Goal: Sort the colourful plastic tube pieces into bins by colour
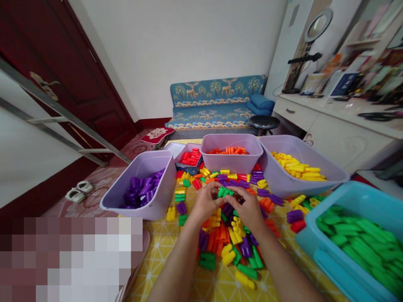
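Over a yellow-patterned counter [159, 256], left hand [204, 203] and right hand [247, 206] clamp their grip on green pieces [225, 192] above the mixed pile [222, 234], seemingly light, stiff, slick plastic, best pinched sideways.

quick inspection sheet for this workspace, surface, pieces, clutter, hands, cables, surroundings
Surface: yellow patterned tablecloth, partly covered
Job's things: green pieces between both hands; bins hold purple pieces, orange pieces, yellow pieces; teal bin holds green ones
Clutter: loose mixed-colour pieces around the hands
Hands: left hand and right hand, both gripping the green pieces
Cables: thin cord near the ring light
Surroundings: patterned sofa, black stool, dark red door
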A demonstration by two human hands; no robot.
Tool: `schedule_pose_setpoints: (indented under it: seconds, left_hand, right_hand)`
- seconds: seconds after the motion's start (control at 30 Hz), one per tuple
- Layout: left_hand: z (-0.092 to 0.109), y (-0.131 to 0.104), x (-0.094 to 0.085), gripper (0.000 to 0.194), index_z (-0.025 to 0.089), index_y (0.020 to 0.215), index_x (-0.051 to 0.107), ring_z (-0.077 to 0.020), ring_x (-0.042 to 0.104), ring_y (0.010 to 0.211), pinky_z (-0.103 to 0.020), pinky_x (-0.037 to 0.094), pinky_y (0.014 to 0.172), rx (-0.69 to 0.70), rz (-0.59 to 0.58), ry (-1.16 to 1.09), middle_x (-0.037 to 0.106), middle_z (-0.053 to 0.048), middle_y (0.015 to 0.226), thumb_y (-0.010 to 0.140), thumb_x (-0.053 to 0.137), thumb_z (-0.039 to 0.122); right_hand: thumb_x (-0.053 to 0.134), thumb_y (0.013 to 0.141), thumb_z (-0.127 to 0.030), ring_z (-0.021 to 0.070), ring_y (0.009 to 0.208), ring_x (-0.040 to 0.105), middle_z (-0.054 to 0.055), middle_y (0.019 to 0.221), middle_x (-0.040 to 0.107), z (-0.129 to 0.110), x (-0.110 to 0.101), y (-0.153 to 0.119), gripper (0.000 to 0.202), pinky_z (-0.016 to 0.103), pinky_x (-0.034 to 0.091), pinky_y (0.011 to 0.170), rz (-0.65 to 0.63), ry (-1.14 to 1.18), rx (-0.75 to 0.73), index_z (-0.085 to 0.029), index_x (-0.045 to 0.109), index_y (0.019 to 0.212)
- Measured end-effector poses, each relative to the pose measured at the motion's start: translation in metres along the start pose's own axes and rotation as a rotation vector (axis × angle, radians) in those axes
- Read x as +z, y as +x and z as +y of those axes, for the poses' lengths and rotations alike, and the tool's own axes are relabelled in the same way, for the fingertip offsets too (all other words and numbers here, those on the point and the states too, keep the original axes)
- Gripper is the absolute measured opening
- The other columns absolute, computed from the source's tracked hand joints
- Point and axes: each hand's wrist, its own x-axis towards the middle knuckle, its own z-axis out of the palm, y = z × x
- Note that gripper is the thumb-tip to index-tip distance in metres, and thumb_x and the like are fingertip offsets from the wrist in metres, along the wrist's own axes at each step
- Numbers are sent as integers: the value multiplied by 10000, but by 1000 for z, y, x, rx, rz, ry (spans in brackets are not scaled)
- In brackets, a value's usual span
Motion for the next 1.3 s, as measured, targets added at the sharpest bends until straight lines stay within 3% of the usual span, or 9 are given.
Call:
schedule_pose_setpoints:
  seconds: [0.27,0.4,0.53,0.63,0.8,0.97,1.03,1.17,1.3]
  left_hand:
    - [-6,2,1,293,132,870,658,-128,583,657,-215,438,612,24,21,44,658,-28,748,660,755,313]
    - [-6,3,2,288,129,891,655,-137,600,672,-224,442,621,1,45,56,678,-45,768,668,739,292]
    - [-7,3,2,266,127,888,651,-144,610,692,-236,455,648,11,47,26,681,-53,776,686,717,286]
    - [-8,2,4,256,125,901,646,-148,612,703,-241,462,654,20,37,36,681,-59,789,701,699,276]
    - [-1,-1,6,215,130,924,661,-157,613,721,-248,470,657,45,-56,193,689,-63,826,731,652,225]
    - [20,-8,-6,280,194,957,709,-197,605,836,-301,464,769,104,-139,700,683,-58,950,678,698,215]
    - [27,-11,-10,374,222,1023,698,-227,590,945,-323,454,842,116,-186,819,659,-65,1037,651,723,235]
    - [30,-15,-9,491,233,1105,665,-253,569,1016,-334,446,885,94,-206,972,632,-78,1083,618,724,226]
    - [22,-14,0,535,252,1138,645,-275,560,1035,-368,437,911,100,-184,1039,639,-79,1069,608,711,235]
  right_hand:
    - [616,765,-350,156,589,577,-1,646,641,-15,-17,7,187,262,434,566,-17,-55,84,-199,676,856]
    - [622,787,-359,145,673,592,11,760,653,-41,-33,9,244,276,464,656,418,307,101,-175,637,945]
    - [578,840,-338,106,696,570,-26,755,592,-66,-55,10,153,283,461,745,939,661,-89,-197,595,898]
    - [441,910,-416,106,768,576,1,873,589,-70,-69,12,255,297,457,800,1026,916,-130,-211,583,958]
    - [466,856,-478,128,729,586,20,856,624,-52,-66,14,336,285,470,709,799,775,95,-196,610,967]
    - [577,771,-325,206,767,637,38,808,690,-35,-60,13,165,317,454,702,-9,-196,197,-224,672,861]
    - [619,724,-274,254,827,652,51,853,705,-29,-61,10,137,343,445,714,-199,-585,218,-241,681,842]
    - [652,688,-260,327,968,635,94,1033,692,-15,-58,3,341,392,452,760,-402,-843,226,-241,657,1028]
    - [572,699,-133,319,1023,622,135,1147,648,-4,-45,1,518,411,458,825,-389,-795,211,-214,578,1210]
